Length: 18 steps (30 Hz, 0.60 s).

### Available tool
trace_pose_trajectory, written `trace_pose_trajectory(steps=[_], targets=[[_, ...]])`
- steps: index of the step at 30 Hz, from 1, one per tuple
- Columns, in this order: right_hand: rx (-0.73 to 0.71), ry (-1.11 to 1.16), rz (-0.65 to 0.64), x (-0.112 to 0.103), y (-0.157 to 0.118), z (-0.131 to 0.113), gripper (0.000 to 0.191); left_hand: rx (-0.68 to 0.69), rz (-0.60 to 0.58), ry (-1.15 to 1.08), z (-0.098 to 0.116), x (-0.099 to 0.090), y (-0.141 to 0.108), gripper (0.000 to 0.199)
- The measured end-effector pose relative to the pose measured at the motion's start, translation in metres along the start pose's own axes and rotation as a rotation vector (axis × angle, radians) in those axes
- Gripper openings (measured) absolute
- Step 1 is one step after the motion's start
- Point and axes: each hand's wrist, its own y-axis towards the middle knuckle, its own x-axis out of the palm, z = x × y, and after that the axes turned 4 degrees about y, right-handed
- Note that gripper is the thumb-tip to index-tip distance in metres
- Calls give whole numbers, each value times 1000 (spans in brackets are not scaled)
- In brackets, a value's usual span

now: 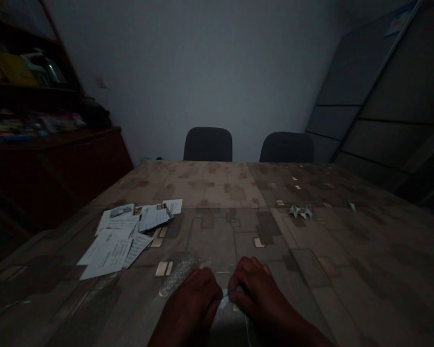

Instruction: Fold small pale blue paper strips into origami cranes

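Close to the near edge of the table, my left hand [198, 299] and my right hand [255, 291] face each other, fingers curled into pinches. Between the fingertips is a small pale piece of paper [224, 302], which both hands grip. Most of it is covered by the fingers, so its full shape cannot be made out. The table's patterned cloth [217, 241] lies under the hands.
Printed paper sheets [110, 250] lie in an overlapping pile on the left. Small folded paper pieces [301, 212] stand on the right, with another folded piece [350, 206] farther right. Two dark chairs [208, 144] are behind the table; a cluttered cabinet [54, 159] stands left.
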Motion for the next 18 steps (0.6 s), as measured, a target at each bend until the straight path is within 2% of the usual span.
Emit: trace_pose_trajectory(steps=[8, 12, 18], targets=[[-58, -87, 59, 9, -2, 2, 17, 280, 78, 234, -13, 12, -2, 26], [-83, -137, 85, 11, -4, 3, 14, 300, 89, 275, -12, 10, -3, 28], [-74, -154, 35, 6, -1, -1, 10, 289, 75, 371, -5, 10, -6, 31]])
